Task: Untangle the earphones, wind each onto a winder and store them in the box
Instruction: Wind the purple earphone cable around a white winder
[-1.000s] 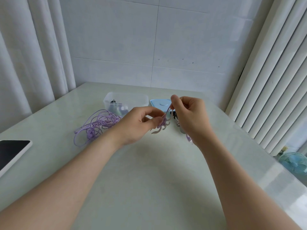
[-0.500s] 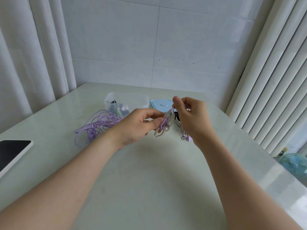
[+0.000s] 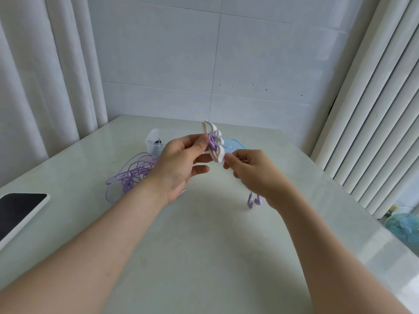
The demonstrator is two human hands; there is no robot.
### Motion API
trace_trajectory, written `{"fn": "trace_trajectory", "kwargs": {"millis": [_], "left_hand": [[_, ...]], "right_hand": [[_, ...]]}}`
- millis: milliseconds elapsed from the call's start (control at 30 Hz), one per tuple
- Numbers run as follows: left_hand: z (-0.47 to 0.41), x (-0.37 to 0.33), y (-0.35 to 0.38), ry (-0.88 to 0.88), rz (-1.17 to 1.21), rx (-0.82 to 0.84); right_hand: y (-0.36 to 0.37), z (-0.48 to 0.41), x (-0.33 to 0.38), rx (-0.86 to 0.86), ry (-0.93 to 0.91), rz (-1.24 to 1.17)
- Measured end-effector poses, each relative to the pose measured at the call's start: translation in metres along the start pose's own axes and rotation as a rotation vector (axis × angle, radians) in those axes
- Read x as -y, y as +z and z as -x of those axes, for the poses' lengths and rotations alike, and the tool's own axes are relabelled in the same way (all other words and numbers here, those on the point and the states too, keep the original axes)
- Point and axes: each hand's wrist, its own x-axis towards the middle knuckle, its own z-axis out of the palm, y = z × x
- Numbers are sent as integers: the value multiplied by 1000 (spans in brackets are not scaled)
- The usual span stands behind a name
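Left hand (image 3: pixel 181 162) pinches the white winder (image 3: pixel 218 152), held up in front of the clear box (image 3: pixel 151 138), with purple cord (image 3: pixel 212 143) wrapped round its middle. Right hand (image 3: pixel 251 172), fingers curled, pinches that cord beside the winder; earbuds (image 3: pixel 254 201) dangle beneath it. A purple tangle (image 3: pixel 133 173) lies on the desk (image 3: pixel 204 245), near the box.

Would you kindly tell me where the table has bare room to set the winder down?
Bare: the wide stretch of table between both forearms, and the strip from the right hand to the blinds-side edge. Crowded: the far middle and left, with the tangled purple earphones, clear box, blue lid and, nearer, the phone. Purple earbuds dangle under the right hand.
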Motion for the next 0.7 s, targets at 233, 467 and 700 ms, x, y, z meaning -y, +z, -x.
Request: {"fn": "trace_trajectory", "kwargs": {"millis": [233,467,700], "left_hand": [[-5,1,-10,-6,-12,-254],[-3,11,-16,169,-482,-232],[3,11,-4,144,-515,-4]], "right_hand": [[15,13,16,367,-15,36],[8,17,28,172,-183,-155],[0,17,29,-177,-255,-174]]}}
